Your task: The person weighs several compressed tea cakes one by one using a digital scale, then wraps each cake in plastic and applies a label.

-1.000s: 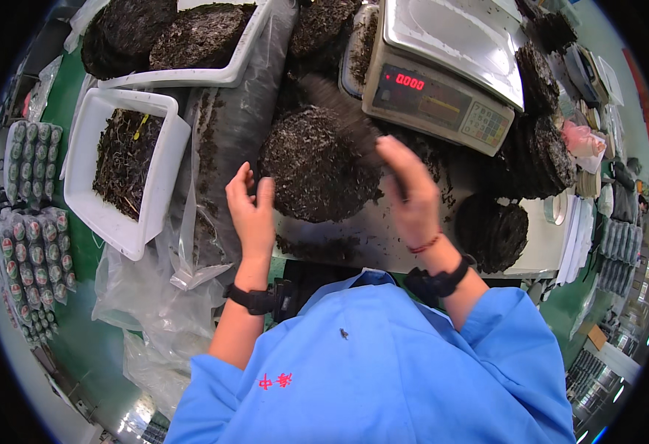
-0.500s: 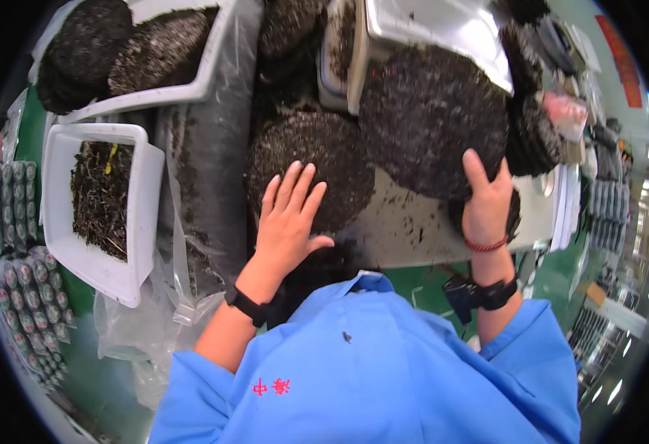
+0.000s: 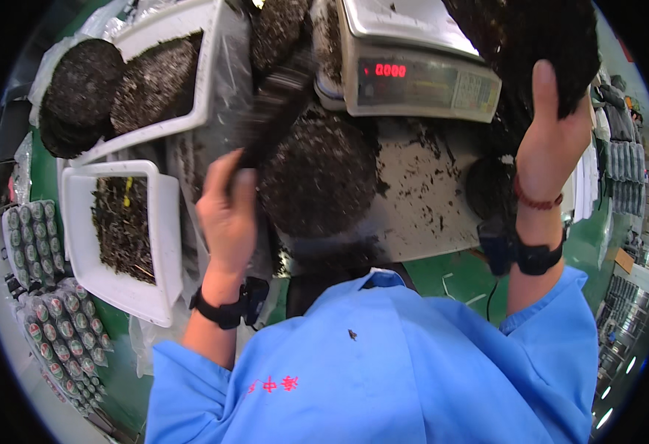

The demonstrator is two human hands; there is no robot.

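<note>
My left hand (image 3: 227, 214) is closed on the edge of a round dark dried seaweed cake (image 3: 276, 103). That cake is tilted nearly edge-on and smeared by motion. Up at the right, my right hand (image 3: 554, 144) grips another seaweed cake (image 3: 535, 44), thumb on its near face and the other fingers partly hidden. Between the hands, more round seaweed (image 3: 317, 181) lies flat on the table (image 3: 421, 222). Behind it stands a digital scale (image 3: 421, 81) with a lit red display and a metal pan, part of which the right-hand cake covers.
A white tub (image 3: 165, 244) with loose seaweed scraps stands at the left. Beyond it, a larger white tray (image 3: 154, 122) holds several seaweed cakes. A small dark round piece (image 3: 485, 185) sits near the table's right side. Packed lidded containers (image 3: 65, 325) line the lower left.
My left hand, flat on the seaweed before, has moved left and now holds a raised cake. My right hand has carried its cake up and right, uncovering the scale's display.
</note>
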